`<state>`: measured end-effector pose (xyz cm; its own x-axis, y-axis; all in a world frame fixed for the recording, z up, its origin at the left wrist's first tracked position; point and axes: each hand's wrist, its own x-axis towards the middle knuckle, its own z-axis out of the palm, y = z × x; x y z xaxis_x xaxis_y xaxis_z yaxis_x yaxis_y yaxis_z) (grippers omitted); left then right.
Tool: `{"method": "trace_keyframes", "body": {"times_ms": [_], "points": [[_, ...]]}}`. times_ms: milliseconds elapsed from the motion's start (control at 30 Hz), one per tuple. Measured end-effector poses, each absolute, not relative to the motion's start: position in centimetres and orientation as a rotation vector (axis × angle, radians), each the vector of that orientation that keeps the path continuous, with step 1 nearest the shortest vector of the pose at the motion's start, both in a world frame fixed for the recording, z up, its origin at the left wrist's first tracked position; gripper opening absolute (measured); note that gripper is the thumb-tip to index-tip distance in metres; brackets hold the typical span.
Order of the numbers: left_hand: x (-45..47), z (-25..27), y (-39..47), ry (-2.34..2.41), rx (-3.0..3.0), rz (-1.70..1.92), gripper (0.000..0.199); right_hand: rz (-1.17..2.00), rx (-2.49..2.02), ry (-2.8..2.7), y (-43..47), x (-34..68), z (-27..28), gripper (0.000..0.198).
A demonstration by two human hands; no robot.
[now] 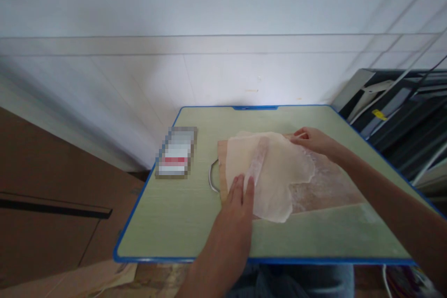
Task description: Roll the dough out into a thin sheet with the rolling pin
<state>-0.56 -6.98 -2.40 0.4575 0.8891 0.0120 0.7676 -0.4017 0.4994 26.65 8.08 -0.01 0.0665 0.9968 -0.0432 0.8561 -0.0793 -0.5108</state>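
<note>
1. Nearest us, our left forearm [220,251] crosses the near edge of the table [174,223].
2. To the left lies a flat thing [176,151], pixelated, with a red band; we can read no writing.
3. Our left hand [239,195] rests on the dough [275,167], fingers lightly spread and gripping nothing.
4. That dough lies thin and uneven over a floured board [328,191]. We judge the step to be handling the rolled sheet; the next move calls for gentle support, lest it tear.
5. Our right hand [302,137] has its fingertips drawn together at the dough's far right edge; we cannot tell whether they pinch it.
6. Farthest right, a yellow label [379,114] is too small to read.
</note>
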Motion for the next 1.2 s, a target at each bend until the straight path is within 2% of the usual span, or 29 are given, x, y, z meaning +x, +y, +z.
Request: {"method": "trace_keyframes", "body": {"times_ms": [167, 400, 533, 667, 833, 1033, 1200], "points": [[-0.4, -2.5, -6.8, 1.365, 2.137, 0.456, 0.068, 0.681, -2.012, -1.989, 8.1, 26.1, 0.8, 0.034], [-0.5, -1.5, -6.6, 1.297, 1.987, 0.726, 0.063, 0.299, -1.967, -1.968, 6.4, 25.2, -0.6, 0.018], [-0.3, -0.3, -7.1, 1.290, 1.937, 0.823, 0.056, 0.168, -1.950, -1.916, 4.2, 25.1, 0.1, 0.019], [0.1, 0.3, -8.0, 1.249, 1.955, 0.791, 0.054, 0.057, -1.981, -1.843, 0.7, 27.3, 0.5, 0.022], [1.4, -0.1, -8.4, 1.163, 2.107, 0.621, 0.065, -0.053, -2.243, -1.856, -3.1, 30.4, -1.0, 0.025], [3.7, -0.2, -8.6, 1.179, 2.425, 0.329, 0.065, -0.107, -1.544, -2.021, -1.7, 27.1, -1.2, 0.037], [4.6, -0.8, -8.5, 1.283, 2.637, 0.240, 0.060, 0.026, -1.397, -2.375, 1.3, 23.0, -2.6, 0.052]]}}
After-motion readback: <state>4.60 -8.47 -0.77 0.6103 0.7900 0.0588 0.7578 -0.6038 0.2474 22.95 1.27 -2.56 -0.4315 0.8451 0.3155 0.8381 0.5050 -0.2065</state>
